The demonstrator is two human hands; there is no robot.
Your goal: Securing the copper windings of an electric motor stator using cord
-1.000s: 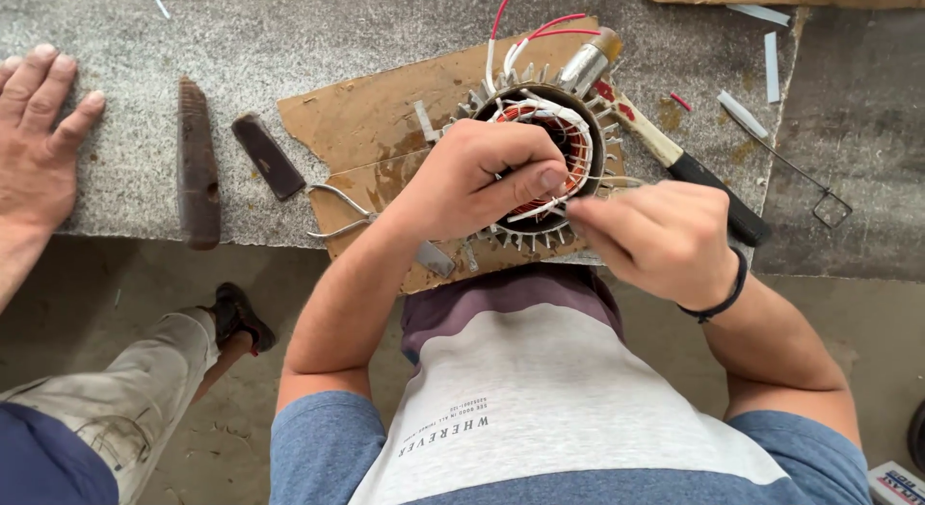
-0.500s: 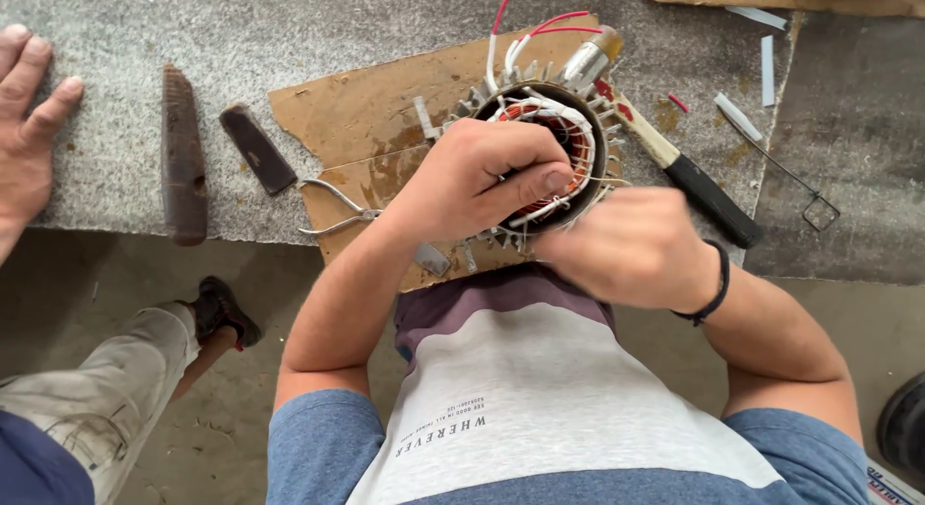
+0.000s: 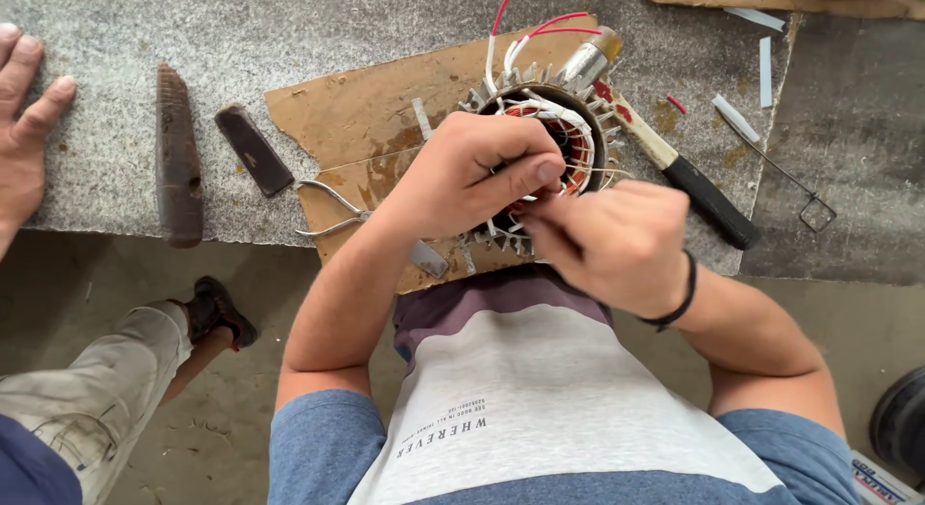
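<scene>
A round motor stator [image 3: 581, 131] with metal fins and copper windings tied in white binding lies on a sheet of brown cardboard [image 3: 356, 110]. Red and white leads [image 3: 540, 29] run from its far side. My left hand [image 3: 462, 172] grips the stator's near left rim, thumb and forefinger reaching into the bore. My right hand [image 3: 617, 240] is at the near edge, fingertips pinched together next to my left thumb. A thin pale thread [image 3: 602, 170] stretches across the windings toward them. What the fingertips pinch is hidden.
A black-handled hammer [image 3: 708, 201] lies right of the stator, pliers [image 3: 332, 213] left of it. A long dark wedge [image 3: 178, 158] and a short dark piece [image 3: 252, 150] rest on the granite slab [image 3: 289, 33]. Another person's hand [image 3: 24, 129] and foot [image 3: 217, 312] are at left. A wire hook [image 3: 790, 182] lies at right.
My right hand has moved left, up to the stator's near edge beside my left thumb. The other person's hand has slid toward the left edge.
</scene>
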